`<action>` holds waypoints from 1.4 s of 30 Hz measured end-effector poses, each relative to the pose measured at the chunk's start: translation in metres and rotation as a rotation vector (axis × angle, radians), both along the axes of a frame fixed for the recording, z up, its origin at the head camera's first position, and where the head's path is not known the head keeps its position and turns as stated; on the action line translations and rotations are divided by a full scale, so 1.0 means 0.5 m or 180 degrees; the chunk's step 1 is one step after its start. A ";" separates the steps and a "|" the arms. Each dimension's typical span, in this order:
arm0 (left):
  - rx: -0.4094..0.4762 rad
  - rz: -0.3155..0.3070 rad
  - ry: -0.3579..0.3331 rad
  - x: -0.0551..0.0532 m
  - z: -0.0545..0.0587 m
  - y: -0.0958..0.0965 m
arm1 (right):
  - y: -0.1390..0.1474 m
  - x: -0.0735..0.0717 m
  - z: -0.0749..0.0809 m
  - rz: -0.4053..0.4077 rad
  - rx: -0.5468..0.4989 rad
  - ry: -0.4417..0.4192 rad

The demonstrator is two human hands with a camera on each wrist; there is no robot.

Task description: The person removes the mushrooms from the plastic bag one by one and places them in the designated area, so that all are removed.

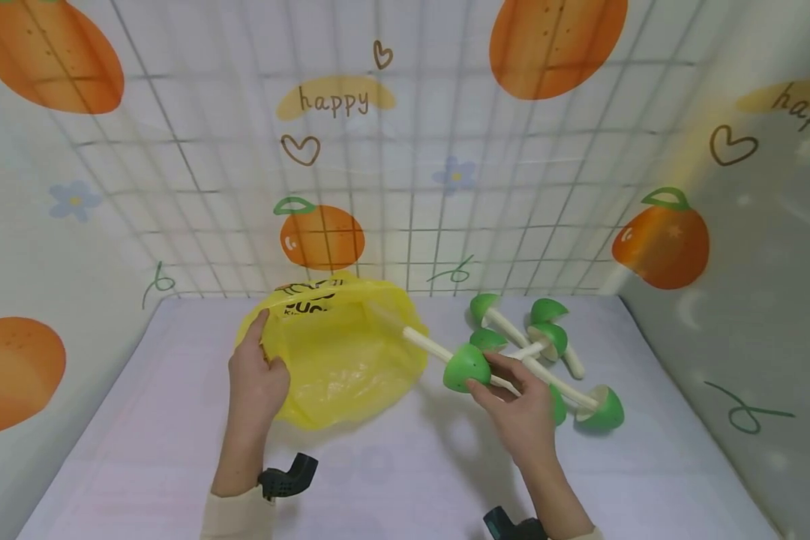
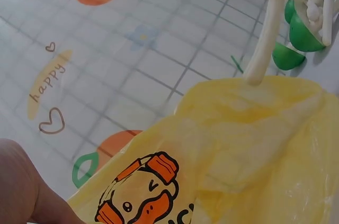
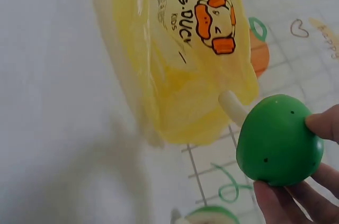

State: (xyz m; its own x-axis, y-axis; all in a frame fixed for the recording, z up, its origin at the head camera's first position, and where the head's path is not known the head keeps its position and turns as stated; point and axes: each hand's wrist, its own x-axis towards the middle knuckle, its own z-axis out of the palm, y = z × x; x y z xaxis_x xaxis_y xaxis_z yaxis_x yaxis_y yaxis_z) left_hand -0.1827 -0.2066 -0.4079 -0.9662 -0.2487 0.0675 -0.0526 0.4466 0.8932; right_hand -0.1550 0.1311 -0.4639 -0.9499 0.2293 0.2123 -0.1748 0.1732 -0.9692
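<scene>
A yellow plastic bag (image 1: 351, 367) with a printed duck face and lettering stands with its mouth spread. My left hand (image 1: 259, 375) grips its left rim, and part of that hand (image 2: 24, 187) shows beside the bag in the left wrist view. My right hand (image 1: 523, 409) pinches a toy mushroom by its green, dark-dotted cap (image 3: 278, 142). The mushroom's white stem (image 1: 427, 343) points left, its end at the bag's right rim. Right of and behind that hand lie several more green-capped toy mushrooms (image 1: 604, 409) in a loose heap.
The white table (image 1: 378, 480) meets a wall (image 1: 405, 172) covered with a grid and orange-fruit print at the back. Side walls rise at left and right. Dark wrist cameras (image 1: 290, 476) sit on both wrists.
</scene>
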 end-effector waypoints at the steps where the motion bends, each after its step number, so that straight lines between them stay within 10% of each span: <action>1: 0.0000 -0.0003 0.0005 0.000 0.000 -0.001 | 0.007 0.007 -0.002 -0.0029 0.0011 -0.0030; 14: -0.0049 -0.0012 0.0007 -0.004 0.006 -0.002 | 0.084 0.067 -0.048 -0.0604 0.0430 -0.0360; 42: -0.0039 0.0020 -0.0005 -0.002 -0.004 0.001 | 0.122 0.141 -0.107 -0.0759 0.0723 -0.0775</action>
